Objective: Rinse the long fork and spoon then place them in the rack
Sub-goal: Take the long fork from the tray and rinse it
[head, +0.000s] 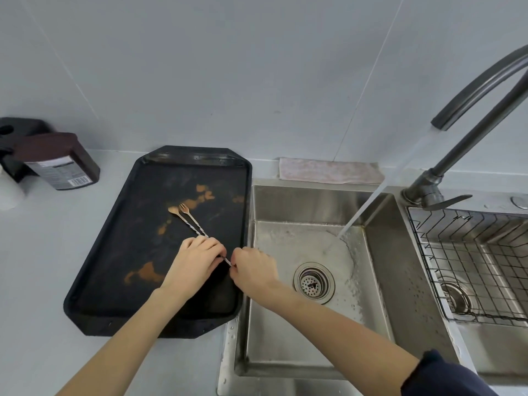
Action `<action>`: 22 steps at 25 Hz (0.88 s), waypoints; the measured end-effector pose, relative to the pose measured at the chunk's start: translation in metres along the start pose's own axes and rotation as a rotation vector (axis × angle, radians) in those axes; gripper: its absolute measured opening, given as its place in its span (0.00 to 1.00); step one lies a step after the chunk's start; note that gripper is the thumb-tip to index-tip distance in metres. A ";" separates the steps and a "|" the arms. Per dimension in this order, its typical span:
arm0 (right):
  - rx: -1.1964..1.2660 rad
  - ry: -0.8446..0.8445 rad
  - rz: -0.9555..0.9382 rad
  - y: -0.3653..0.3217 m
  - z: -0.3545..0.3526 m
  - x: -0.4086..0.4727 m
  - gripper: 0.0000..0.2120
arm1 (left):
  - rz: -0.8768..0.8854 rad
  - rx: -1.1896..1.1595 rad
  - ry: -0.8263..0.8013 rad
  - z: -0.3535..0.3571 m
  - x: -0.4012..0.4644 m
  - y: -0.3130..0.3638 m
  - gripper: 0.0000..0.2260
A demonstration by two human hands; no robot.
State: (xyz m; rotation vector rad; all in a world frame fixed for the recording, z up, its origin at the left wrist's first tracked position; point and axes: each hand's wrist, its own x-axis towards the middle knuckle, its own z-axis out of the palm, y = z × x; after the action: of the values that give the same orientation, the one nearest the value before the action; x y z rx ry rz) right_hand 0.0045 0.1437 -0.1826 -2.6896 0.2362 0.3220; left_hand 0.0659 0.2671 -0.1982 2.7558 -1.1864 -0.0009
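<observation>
We see two bare forearms; our right arm wears a dark navy sleeve [445, 375] pushed up near the sink [380, 252], our left none.

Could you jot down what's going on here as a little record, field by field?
place: kitchen counter beside a double sink
fork and spoon: heads side by side over the black tray, handles gripped together
left hand: curled round the handles
right hand: pinches the handle ends
tap: running into the left basin
rack: wire, in the right basin, nothing seen in it
tray: smeared with brown stains
stage: not yet rinsed
</observation>
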 end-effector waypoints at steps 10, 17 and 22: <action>0.602 0.068 0.204 0.040 -0.026 -0.025 0.09 | 0.159 0.030 0.029 -0.025 0.018 0.026 0.03; 1.407 0.018 0.375 0.106 -0.053 -0.074 0.12 | 0.198 0.044 0.111 -0.037 0.060 0.094 0.17; 1.546 0.079 0.349 0.151 -0.068 -0.101 0.12 | -0.014 -0.345 0.005 -0.035 0.084 0.168 0.20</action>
State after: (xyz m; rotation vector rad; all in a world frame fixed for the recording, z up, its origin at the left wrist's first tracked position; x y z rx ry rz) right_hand -0.1121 -0.0092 -0.1547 -1.1242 0.6416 0.0445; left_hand 0.0043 0.0963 -0.1366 2.4601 -1.0517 -0.1821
